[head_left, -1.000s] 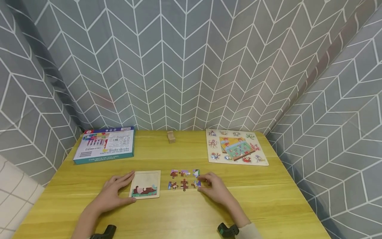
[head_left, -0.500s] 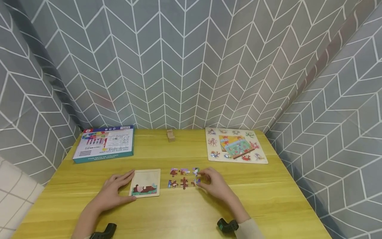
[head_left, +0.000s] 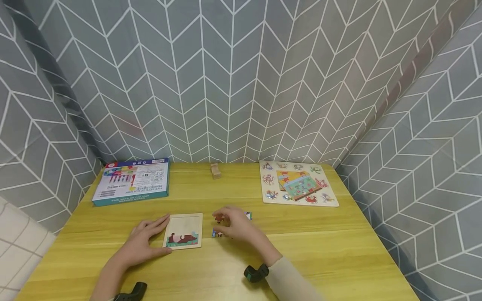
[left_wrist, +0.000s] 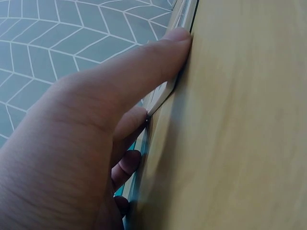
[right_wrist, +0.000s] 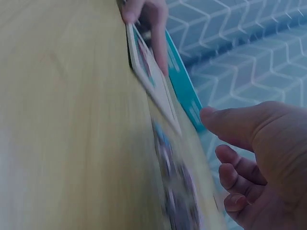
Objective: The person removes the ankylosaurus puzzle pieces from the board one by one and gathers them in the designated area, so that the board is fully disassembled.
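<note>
A square wooden puzzle tray (head_left: 187,224) lies flat, with a brown, pink and green picture fitted along its lower part. My left hand (head_left: 141,242) rests at its left side, thumb at the lower corner and forefinger at the upper one, both fairly straight. To the tray's right are loose jigsaw pieces (head_left: 218,233), mostly hidden beneath my right hand (head_left: 237,225). That hand hovers over them with a gap between thumb and fingers and holds nothing I can see. In the right wrist view the pieces (right_wrist: 177,191) are blurred below my hand (right_wrist: 273,153).
A flat boxed set (head_left: 132,182) lies at the back left. Small wooden blocks (head_left: 216,171) sit at the back middle. At the back right, a pale animal puzzle board (head_left: 271,196) carries two picture puzzles (head_left: 303,187). A grey patterned curtain (head_left: 218,83) encloses the table (head_left: 211,276).
My right hand has moved left, from the right-hand edge of the loose pieces to over their left part, covering most of them. The left hand and tray have stayed put.
</note>
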Motion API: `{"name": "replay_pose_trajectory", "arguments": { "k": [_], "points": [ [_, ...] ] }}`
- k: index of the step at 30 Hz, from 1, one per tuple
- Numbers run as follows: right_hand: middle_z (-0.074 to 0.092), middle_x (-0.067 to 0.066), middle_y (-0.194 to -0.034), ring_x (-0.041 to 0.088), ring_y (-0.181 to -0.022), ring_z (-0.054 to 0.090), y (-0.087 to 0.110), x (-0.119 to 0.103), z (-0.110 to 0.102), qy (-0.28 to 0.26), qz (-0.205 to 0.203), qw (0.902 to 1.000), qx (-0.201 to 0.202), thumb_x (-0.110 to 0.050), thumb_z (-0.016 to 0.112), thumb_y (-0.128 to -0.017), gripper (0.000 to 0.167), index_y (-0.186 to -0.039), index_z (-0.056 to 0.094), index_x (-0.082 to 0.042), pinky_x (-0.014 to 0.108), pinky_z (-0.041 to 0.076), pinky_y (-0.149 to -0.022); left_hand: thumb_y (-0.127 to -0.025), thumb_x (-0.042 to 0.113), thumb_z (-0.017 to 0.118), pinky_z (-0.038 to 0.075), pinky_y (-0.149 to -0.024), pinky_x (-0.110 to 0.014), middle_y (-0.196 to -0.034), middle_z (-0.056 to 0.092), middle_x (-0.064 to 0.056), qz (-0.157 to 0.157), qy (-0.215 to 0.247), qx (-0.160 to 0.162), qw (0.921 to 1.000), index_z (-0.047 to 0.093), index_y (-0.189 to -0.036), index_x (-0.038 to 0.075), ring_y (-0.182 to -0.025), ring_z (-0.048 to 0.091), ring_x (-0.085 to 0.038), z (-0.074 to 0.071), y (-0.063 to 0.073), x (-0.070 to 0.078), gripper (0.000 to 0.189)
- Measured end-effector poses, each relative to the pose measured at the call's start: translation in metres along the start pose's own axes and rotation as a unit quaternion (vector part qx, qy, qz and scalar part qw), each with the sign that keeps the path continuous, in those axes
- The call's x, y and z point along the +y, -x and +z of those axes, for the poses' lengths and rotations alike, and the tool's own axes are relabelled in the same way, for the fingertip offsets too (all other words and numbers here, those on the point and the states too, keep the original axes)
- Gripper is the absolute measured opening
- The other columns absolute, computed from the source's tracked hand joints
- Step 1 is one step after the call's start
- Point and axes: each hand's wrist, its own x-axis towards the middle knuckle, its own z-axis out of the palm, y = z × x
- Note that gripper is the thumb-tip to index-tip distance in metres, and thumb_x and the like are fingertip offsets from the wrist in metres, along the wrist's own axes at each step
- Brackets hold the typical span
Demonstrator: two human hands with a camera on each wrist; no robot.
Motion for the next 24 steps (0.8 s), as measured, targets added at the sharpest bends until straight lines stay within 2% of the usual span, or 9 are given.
{"name": "replay_pose_trajectory", "arguments": {
  "k": [6, 11, 18, 24],
  "points": [
    [0.071, 0.001, -0.111, 0.003, -0.085, 0.058, -0.030, -0.026, 0.027, 0.025, -0.025, 0.9984, -0.044, -0.018, 0.080, -0.098, 0.041, -0.135, 0.069, -0.007, 0.016, 0.048, -0.077, -0.080, 0.061, 0.087, 0.040, -0.098, -0.065, -0.157, 0.055, -0.011, 0.001, 0.004, 0.001, 1.0000, 0.046, -0.163, 0.019, -0.126, 0.048, -0.032, 0.001, -0.001, -0.001, 0.102],
    [0.071, -0.001, -0.110, 0.000, -0.084, 0.057, -0.046, -0.043, 0.043, 0.035, -0.036, 0.9963, -0.070, -0.016, 0.078, -0.098, 0.038, -0.135, 0.070, -0.008, 0.013, 0.048, -0.075, -0.081, 0.063, 0.086, 0.042, -0.097, -0.066, -0.156, 0.056, -0.011, 0.002, 0.002, 0.001, 1.0000, 0.046, -0.163, 0.021, -0.127, 0.048, -0.033, 0.001, -0.002, -0.003, 0.101],
    [0.072, -0.001, -0.110, 0.000, -0.087, 0.058, -0.057, -0.054, 0.054, 0.076, -0.059, 0.9911, -0.092, -0.017, 0.078, -0.098, 0.036, -0.133, 0.073, -0.009, 0.012, 0.047, -0.079, -0.081, 0.063, 0.086, 0.040, -0.098, -0.068, -0.158, 0.055, -0.009, 0.010, 0.003, 0.003, 0.9999, 0.046, -0.163, 0.021, -0.127, 0.048, -0.033, 0.000, -0.002, -0.003, 0.100],
    [0.071, -0.002, -0.105, -0.001, -0.086, 0.052, -0.060, -0.057, 0.063, 0.121, -0.094, 0.9805, -0.123, -0.018, 0.075, -0.101, 0.029, -0.129, 0.077, -0.011, 0.010, 0.043, -0.076, -0.081, 0.063, 0.085, 0.037, -0.100, -0.067, -0.161, 0.052, -0.007, 0.010, 0.007, 0.005, 0.9999, 0.045, -0.164, 0.020, -0.127, 0.047, -0.031, 0.002, -0.001, -0.006, 0.101]
  ]
}}
